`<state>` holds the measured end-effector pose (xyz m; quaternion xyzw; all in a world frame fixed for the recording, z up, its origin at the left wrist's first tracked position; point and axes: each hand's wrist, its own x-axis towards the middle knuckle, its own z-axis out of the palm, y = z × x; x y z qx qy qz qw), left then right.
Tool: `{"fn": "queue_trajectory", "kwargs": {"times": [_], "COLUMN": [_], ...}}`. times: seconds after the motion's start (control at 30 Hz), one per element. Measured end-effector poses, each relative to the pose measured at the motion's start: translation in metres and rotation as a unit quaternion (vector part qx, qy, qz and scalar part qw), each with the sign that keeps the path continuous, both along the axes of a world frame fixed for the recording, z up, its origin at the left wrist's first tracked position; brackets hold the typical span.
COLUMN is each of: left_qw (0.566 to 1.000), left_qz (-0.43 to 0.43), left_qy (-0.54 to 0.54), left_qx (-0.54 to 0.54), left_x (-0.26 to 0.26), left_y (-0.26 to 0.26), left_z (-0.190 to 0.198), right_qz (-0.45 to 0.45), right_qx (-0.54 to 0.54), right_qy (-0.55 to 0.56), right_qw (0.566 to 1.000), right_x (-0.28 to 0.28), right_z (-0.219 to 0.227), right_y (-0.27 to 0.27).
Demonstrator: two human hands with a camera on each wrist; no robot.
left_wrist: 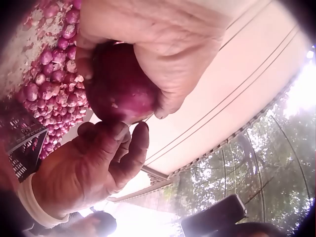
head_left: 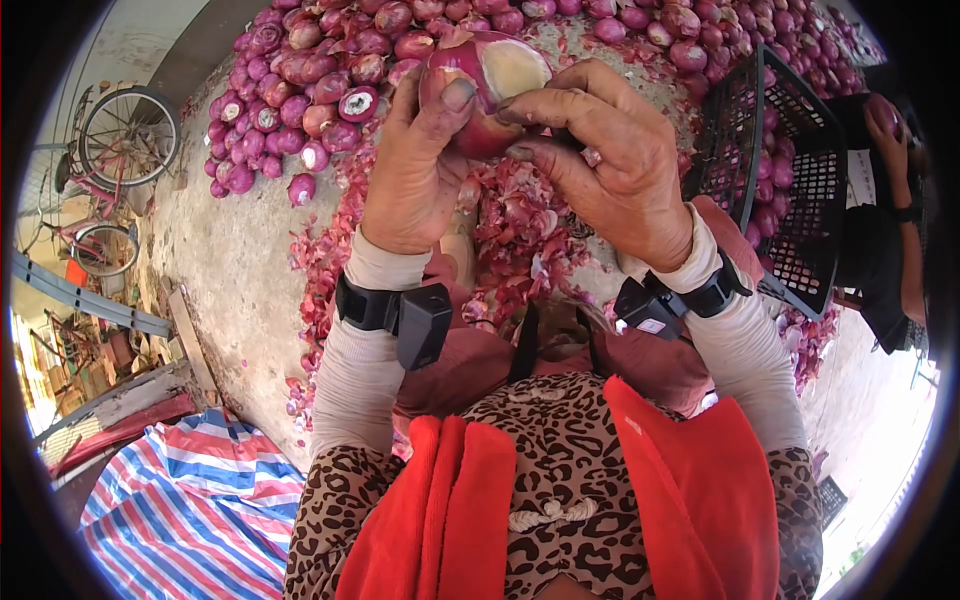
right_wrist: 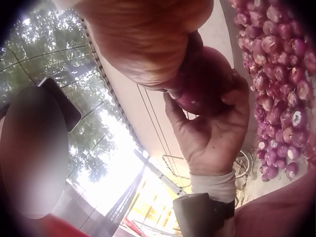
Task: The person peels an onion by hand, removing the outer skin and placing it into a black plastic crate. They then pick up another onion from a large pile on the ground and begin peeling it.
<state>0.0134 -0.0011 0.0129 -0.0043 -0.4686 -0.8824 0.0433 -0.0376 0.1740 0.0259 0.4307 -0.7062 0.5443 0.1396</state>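
A large red onion (head_left: 466, 62) is held up in front of the body, with a pale patch showing on its upper right side. My left hand (head_left: 412, 180) grips it from the left, thumb on the near face. From the right, my right hand (head_left: 625, 165) has its thumb and curled fingers at the onion's lower edge, pinching at the skin. In the left wrist view the onion (left_wrist: 123, 84) sits in the left hand's grasp, and the right fingertips meet its underside. Loose onion skins (head_left: 520, 225) cover the ground below the hands.
Heaped red onions (head_left: 290, 75) spread across the far ground. A black plastic crate (head_left: 810, 190) stands tilted at right, with onions behind its mesh. Beyond it another person's hand (head_left: 888, 150) holds an onion. Bicycles (head_left: 130, 140) and a striped sheet (head_left: 200, 500) are at left.
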Motion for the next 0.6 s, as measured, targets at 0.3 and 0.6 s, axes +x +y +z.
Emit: {"fn": "queue_trajectory", "kwargs": {"times": [0.3, 0.6], "left_qw": [0.997, 0.997], "left_qz": [0.039, 0.068], "left_qy": [-0.040, -0.040], "left_qx": [-0.049, -0.021], "left_x": [-0.0023, -0.0003], "left_y": [0.0035, 0.0095], "left_z": [0.0022, 0.0085], "right_qz": [0.003, -0.032], "right_qx": [0.004, -0.018], "right_qy": [0.012, 0.067], "right_qw": [1.000, 0.997], "right_x": [-0.0002, 0.0029], "right_z": [-0.0026, -0.0048], "right_y": [-0.0002, -0.0041]}}
